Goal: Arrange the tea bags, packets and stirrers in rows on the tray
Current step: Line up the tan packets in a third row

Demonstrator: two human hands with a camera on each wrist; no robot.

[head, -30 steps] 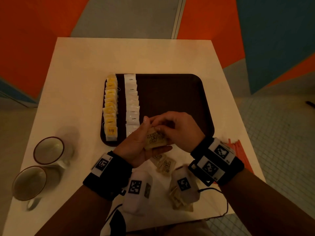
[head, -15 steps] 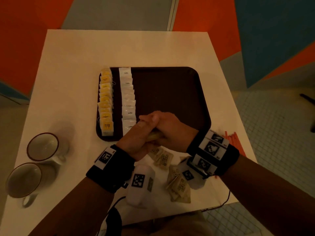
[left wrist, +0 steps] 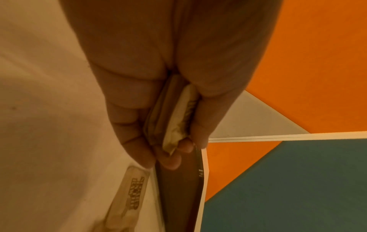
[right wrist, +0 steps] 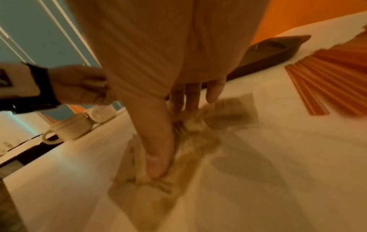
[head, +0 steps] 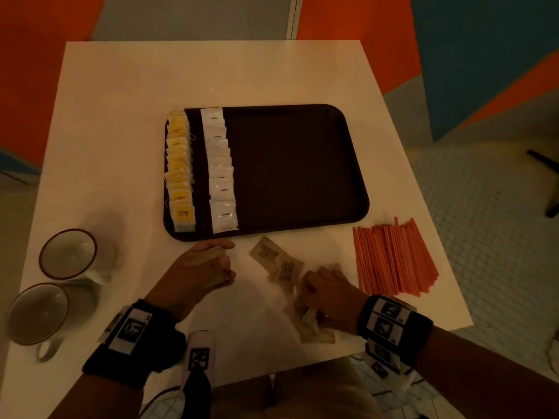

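Note:
The dark brown tray (head: 302, 164) holds a row of yellow tea bags (head: 180, 170) along its left edge. A row of white coffee packets (head: 220, 170) lies beside them. My left hand (head: 222, 264) hovers just in front of the tray and grips a small stack of brown sugar packets (left wrist: 178, 113). My right hand (head: 311, 300) is down on the table, its thumb (right wrist: 158, 157) and fingers pinching a loose pile of brown packets (right wrist: 194, 146). Two more brown packets (head: 275, 261) lie between the hands. Orange stirrers (head: 393, 255) lie in a heap right of the tray's front corner.
Two white cups (head: 68, 252) with dark rims stand at the table's left front, one cup (head: 36, 313) nearer me. The white table (head: 242, 71) ends close behind the right wrist. The tray's right two thirds show bare brown surface.
The hands were joined over the tray's front edge around one packet. They have parted: the left stays near the tray with the stack, the right has dropped onto the pile on the table.

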